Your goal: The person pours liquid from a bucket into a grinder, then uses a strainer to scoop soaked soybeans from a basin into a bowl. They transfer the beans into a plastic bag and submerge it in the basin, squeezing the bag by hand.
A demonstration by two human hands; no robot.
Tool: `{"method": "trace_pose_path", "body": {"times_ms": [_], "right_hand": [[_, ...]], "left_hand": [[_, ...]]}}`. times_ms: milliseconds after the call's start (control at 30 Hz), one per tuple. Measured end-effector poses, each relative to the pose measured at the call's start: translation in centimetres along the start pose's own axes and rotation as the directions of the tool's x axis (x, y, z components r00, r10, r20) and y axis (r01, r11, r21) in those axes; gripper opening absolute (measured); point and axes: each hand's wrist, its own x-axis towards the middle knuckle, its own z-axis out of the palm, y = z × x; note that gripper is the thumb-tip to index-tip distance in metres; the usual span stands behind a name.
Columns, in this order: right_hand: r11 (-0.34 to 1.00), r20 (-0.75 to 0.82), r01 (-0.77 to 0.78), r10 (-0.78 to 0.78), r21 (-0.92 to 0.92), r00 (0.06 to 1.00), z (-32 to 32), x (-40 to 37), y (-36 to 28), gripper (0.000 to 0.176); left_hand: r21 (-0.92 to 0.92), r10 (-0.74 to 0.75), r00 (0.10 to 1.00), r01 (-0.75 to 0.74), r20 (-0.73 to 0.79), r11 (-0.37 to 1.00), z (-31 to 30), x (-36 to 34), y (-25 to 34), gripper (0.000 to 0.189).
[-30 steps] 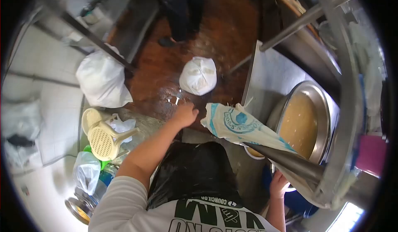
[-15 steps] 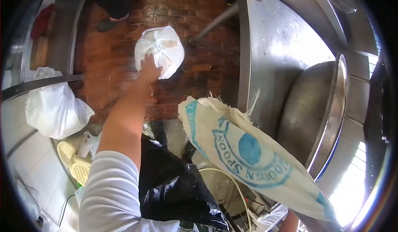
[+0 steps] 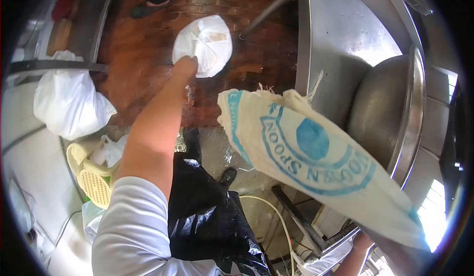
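My left hand [image 3: 187, 67] reaches out over the floor to a round, full white plastic bag [image 3: 212, 46]. Its fingers are closed at the bag's near edge, partly hidden by the hand itself. A long cream cloth sack [image 3: 311, 143] with blue print and a frayed end slants across the right side. My right hand [image 3: 364, 240] is at the sack's lower edge, low in the view, and appears closed on it; the sack hides most of its fingers.
A steel counter [image 3: 331, 34] with a large metal basin [image 3: 380, 108] stands at the right. At the left are another white bag [image 3: 74, 101] and a cream plastic stool or basket [image 3: 94, 177]. A person's shoe [image 3: 150, 9] shows at the top. A pale hose [image 3: 276, 214] curves below.
My left hand has gone from spread fingers on top of the white bag to closed fingers at its near edge. The view has shifted, and more of my right hand shows.
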Motion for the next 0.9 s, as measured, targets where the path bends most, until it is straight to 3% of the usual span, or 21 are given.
{"method": "trace_pose_path", "body": {"times_ms": [33, 67, 100, 133, 200, 233, 267, 300, 367, 400, 433, 467, 533, 567, 600, 633, 667, 700, 733, 800, 900], "right_hand": [[0.997, -0.054, 0.062, -0.059, 0.049, 0.997, 0.5, 0.8, -0.4, 0.036], [0.988, -0.1, 0.126, -0.117, 0.089, 0.988, 1.3, 1.8, -2.0, 0.036], [0.99, -0.063, 0.143, -0.142, 0.007, 0.988, 3.0, 2.7, -10.6, 0.038], [0.988, -0.066, 0.153, -0.151, 0.014, 0.986, 2.8, 3.8, -13.9, 0.038], [0.988, 0.1, -0.145, 0.139, 0.05, 0.985, 1.8, 5.1, -17.8, 0.04], [0.955, 0.183, -0.292, 0.279, 0.048, 0.943, 1.6, 5.7, -19.4, 0.041], [0.974, 0.14, -0.186, 0.168, 0.128, 0.976, 1.9, 6.3, -21.3, 0.039], [0.977, 0.088, -0.077, 0.061, 0.2, 0.994, 2.1, 6.7, -22.4, 0.038], [0.955, 0.032, 0.002, -0.012, 0.296, 0.999, 2.8, 6.9, -21.2, 0.036], [0.921, -0.029, 0.079, -0.074, 0.382, 0.997, 3.1, 6.6, -20.6, 0.035], [0.918, -0.03, 0.082, -0.077, 0.387, 0.997, 3.5, 6.2, -20.7, 0.035], [0.917, -0.209, 0.249, -0.19, 0.311, 0.959, 3.8, 5.7, -21.1, 0.035], [0.848, -0.454, 0.519, -0.422, 0.11, 0.785, 4.0, 4.2, -20.7, 0.035], [0.846, -0.446, 0.521, -0.424, 0.116, 0.788, 4.4, 3.0, -20.3, 0.035], [0.724, -0.431, 0.675, -0.568, 0.143, 0.701, 5.4, 1.5, -20.4, 0.033], [0.578, -0.421, 0.798, -0.689, 0.171, 0.59, 6.5, 0.3, -21.0, 0.031], [0.582, -0.245, 0.775, -0.736, 0.246, 0.631, 7.9, -0.8, -23.1, 0.028], [0.595, -0.065, 0.739, -0.763, 0.317, 0.643, 10.0, -1.6, -26.1, 0.026], [0.592, -0.013, 0.635, -0.726, 0.496, 0.687, 14.1, -1.8, -28.6, 0.022], [0.607, 0.148, 0.478, -0.703, 0.635, 0.696, 23.4, -2.5, -31.8, 0.02], [0.633, 0.269, 0.303, -0.645, 0.712, 0.715, 40.0, -2.3, -35.3, 0.013]], "left_hand": [[0.121, 0.106, 0.993, -0.111, 0.042, 0.986, 0.6, 0.0, -1.4, 0.049], [0.222, 0.25, 0.967, -0.255, 0.051, 0.941, -1.3, -4.8, 0.8, 0.048], [0.226, 0.244, 0.969, -0.246, 0.037, 0.943, -0.7, -7.2, 1.5, 0.048], [0.212, 0.256, 0.966, -0.256, 0.028, 0.943, 0.1, -9.2, 1.9, 0.047], [0.2, 0.26, 0.966, -0.257, 0.012, 0.946, 1.5, -14.0, 3.1, 0.046], [-0.057, 0.042, 0.996, -0.046, -0.076, 0.997, 2.0, -16.4, 4.2, 0.045], [-0.324, -0.188, 0.977, 0.146, -0.102, 0.935, 2.6, -18.4, 4.4, 0.044], [-0.324, -0.19, 0.976, 0.146, -0.108, 0.935, 2.9, -20.2, 4.4, 0.044], [-0.532, -0.288, 0.956, 0.218, -0.05, 0.818, 5.2, -22.8, 3.1, 0.045], [-0.531, -0.292, 0.955, 0.219, -0.056, 0.819, 6.6, -23.9, 2.1, 0.045], [-0.625, -0.336, 0.942, 0.262, -0.001, 0.735, 8.7, -24.2, 0.8, 0.046], [-0.708, -0.371, 0.927, 0.302, 0.061, 0.638, 9.3, -24.9, 0.3, 0.047], [-0.708, -0.401, 0.911, 0.342, 0.09, 0.618, 10.6, -26.6, -1.4, 0.047], [-0.704, -0.429, 0.895, 0.382, 0.12, 0.599, 10.9, -27.4, -2.2, 0.046], [-0.7, -0.439, 0.89, 0.39, 0.121, 0.598, 9.8, -28.6, -2.0, 0.046], [-0.752, -0.47, 0.866, 0.422, 0.17, 0.507, 8.8, -29.6, -1.6, 0.044], [-0.793, -0.492, 0.842, 0.449, 0.221, 0.411, 8.0, -30.5, -1.1, 0.041], [-0.786, -0.492, 0.841, 0.454, 0.223, 0.42, 7.9, -30.7, -1.3, 0.041], [-0.83, -0.496, 0.823, 0.465, 0.278, 0.307, 8.0, -30.8, -1.6, 0.039], [-0.878, -0.468, 0.807, 0.463, 0.361, 0.122, 7.7, -31.5, -2.4, 0.036], [-0.829, -0.433, 0.764, 0.555, 0.478, 0.064, 7.4, -32.2, -4.2, 0.036]]}}
